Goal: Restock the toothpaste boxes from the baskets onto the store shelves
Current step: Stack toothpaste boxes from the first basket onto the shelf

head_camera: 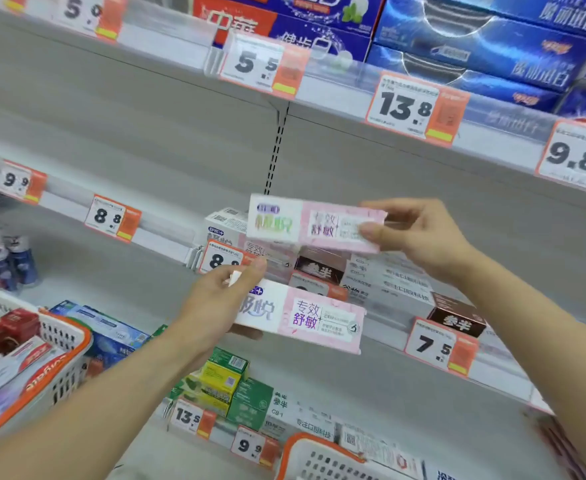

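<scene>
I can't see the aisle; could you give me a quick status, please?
Left hand grips lower pink box. Right hand pinches upper pink box before the middle shelf. Nothing blocking.

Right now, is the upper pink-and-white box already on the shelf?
No, in the air: the right hand pinches the upper pink-and-white box above the stocked boxes.

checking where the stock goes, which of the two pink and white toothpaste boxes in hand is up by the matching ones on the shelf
The upper pink and white toothpaste box, pinched at its right end by the right hand. The lower pink and white box, in the left hand, sits below the shelf edge.
</scene>
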The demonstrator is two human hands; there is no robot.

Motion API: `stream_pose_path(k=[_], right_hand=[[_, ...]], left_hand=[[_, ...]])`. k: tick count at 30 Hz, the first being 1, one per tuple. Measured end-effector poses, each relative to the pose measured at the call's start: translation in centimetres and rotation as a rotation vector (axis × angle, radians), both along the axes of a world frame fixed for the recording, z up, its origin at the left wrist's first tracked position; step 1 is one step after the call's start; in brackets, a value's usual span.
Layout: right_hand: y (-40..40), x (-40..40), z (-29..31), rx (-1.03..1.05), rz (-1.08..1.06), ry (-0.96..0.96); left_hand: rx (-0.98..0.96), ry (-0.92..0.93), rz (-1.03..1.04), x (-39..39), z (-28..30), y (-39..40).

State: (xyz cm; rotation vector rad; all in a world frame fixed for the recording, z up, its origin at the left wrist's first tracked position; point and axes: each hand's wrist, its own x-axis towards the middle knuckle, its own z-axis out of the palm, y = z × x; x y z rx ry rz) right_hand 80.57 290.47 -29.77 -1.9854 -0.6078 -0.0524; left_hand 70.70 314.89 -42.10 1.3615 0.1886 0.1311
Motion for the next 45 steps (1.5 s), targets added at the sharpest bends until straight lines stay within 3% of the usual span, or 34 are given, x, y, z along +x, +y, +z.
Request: stream_pose_path(k=[4,9,13,24,27,29,31,33,35,38,41,45], right_hand=[[4.3,6.1,-0.3,0.047,-0.157,-0.143],[8.6,12.5,-2.3,-0.097,-0.211,-0.109],[9.4,13.5,-4.7,-0.292,-0.144,-0.064],[9.6,14.3,-5.0,-0.358,-0.027,-0.011],[9.1,14.0,-5.0,-0.569,-0.033,0.041],[8.6,13.2,-5.2,-0.647,-0.069,-0.041],[8.4,11.7,-4.9,-0.556,-0.112,-0.229],[8.4,9.1,-3.9,-0.445,-0.017,-0.298],[8.2,6.2,-2.6,-0.486,0.245,-0.07],[6.9,3.7,-1.7,-0.712,0.544,0.331],[5.7,3.7,-1.9,-0.611,0.577,0.394],[4.4,4.5,-1.5,-0.393,0.473,0.298]], left_hand=[[-0.039,0.007,0.039,1.2,-0.2,-0.1],[-0.066,0.007,0.04,2.0,-0.4,0.3],[-0.065,0.006,0.042,2.2,-0.9,0.9],[-0.054,0.007,0.125,2.1,-0.6,1.4],[-0.061,0.0,0.122,2.2,-0.5,1.3],[-0.062,-0.005,0.118,2.2,-0.4,1.4],[-0.052,-0.007,0.119,2.1,-0.2,1.5],[-0.041,-0.01,0.125,2.2,-0.1,1.6],[-0.042,-0.022,0.142,2.3,0.4,1.7],[-0.023,-0.093,0.163,2.2,1.7,2.1],[0.03,-0.152,0.162,1.5,2.6,2.1],[0.437,-0.29,0.348,2.0,3.0,3.3]])
